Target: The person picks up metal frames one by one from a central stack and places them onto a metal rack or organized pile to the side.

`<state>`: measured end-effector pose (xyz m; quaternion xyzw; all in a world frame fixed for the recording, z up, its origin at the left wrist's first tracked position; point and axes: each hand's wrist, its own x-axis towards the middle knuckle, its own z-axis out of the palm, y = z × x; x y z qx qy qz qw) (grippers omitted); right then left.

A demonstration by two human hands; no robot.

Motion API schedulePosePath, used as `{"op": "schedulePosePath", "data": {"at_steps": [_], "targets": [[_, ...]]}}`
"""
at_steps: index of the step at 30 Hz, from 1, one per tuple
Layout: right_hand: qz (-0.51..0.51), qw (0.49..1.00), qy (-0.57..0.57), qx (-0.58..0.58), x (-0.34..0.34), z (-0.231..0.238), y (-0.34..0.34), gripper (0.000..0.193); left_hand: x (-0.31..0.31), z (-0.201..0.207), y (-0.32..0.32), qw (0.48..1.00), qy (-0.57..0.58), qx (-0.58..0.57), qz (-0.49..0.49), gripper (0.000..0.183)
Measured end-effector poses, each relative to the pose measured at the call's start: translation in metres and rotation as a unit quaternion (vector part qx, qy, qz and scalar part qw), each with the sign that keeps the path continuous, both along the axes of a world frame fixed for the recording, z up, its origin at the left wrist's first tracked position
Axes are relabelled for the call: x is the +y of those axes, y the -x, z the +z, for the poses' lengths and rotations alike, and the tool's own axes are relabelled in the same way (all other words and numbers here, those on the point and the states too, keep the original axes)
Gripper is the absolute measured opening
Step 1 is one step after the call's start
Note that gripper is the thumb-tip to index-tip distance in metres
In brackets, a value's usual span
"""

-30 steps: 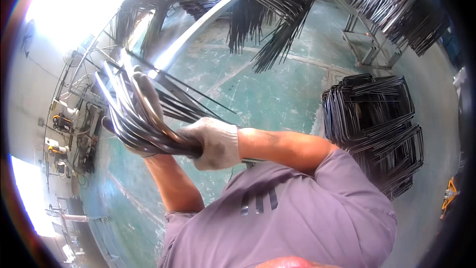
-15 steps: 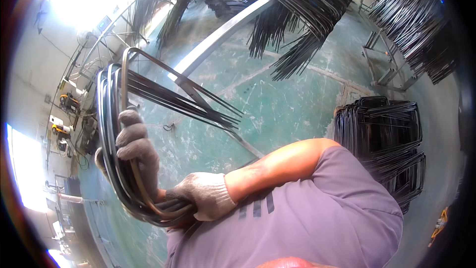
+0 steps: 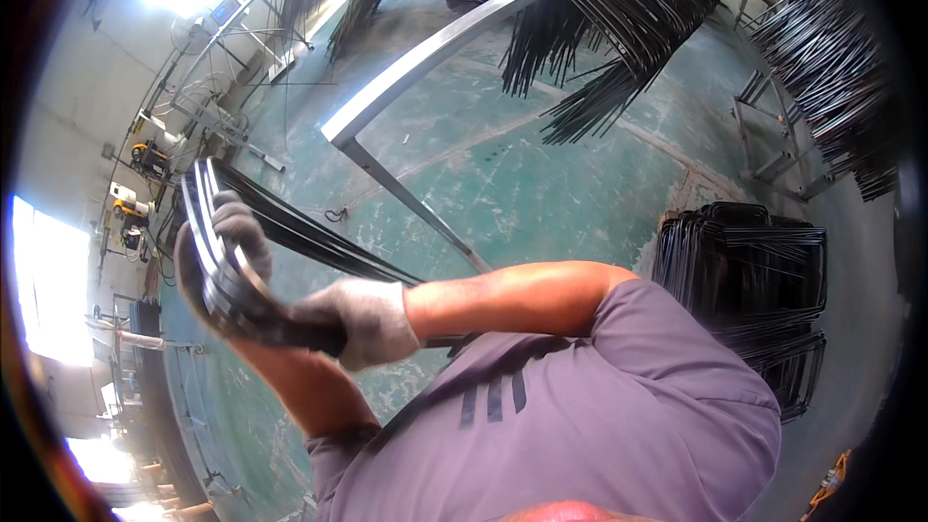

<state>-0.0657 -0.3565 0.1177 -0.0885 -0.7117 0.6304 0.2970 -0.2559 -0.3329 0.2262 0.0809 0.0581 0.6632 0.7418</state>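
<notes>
1. Both gloved hands grip one bundle of bent black metal rods [image 3: 232,271], held out to the person's left above the green floor [image 3: 541,184].
2. Fingers of the right hand [image 3: 358,321] are curled tight around the bundle's lower bend.
3. Fingers of the left hand [image 3: 232,237] wrap round the curved rods higher up, pressed together.
4. Rod ends run from the bundle toward the purple shirt [image 3: 599,406].
5. Farther right, a stack of black wire frames [image 3: 764,271] stands on the floor, well apart.
6. Overhead, a grey metal beam [image 3: 425,58] carries hanging black rods [image 3: 619,10].
</notes>
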Motion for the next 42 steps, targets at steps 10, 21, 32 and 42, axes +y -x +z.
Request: {"op": "schedulePosePath", "data": {"at_steps": [10, 21, 32, 42], "targets": [[-0.145, 0.970, 0.194, 0.017, 0.100, -0.101, -0.041, 0.044, 0.182, -0.101, -0.057, 0.982, 0.018, 0.162, -0.096, 0.048], [-0.648, 0.559, 0.403, -0.324, -0.181, -0.305, -0.228, 0.040, 0.429, -0.215, -0.224, 0.787, -0.091, 0.515, -0.326, 0.056], [-0.708, 0.284, 0.479, -0.434, -0.418, -0.387, -0.308, 0.062, 0.150, -0.311, -0.346, 0.741, -0.091, 0.656, -0.112, 0.041], [-0.684, 0.391, 0.397, -0.471, -0.241, -0.497, -0.580, 0.107, -0.041, -0.367, -0.385, 0.597, -0.003, 0.714, -0.366, 0.041]]}}
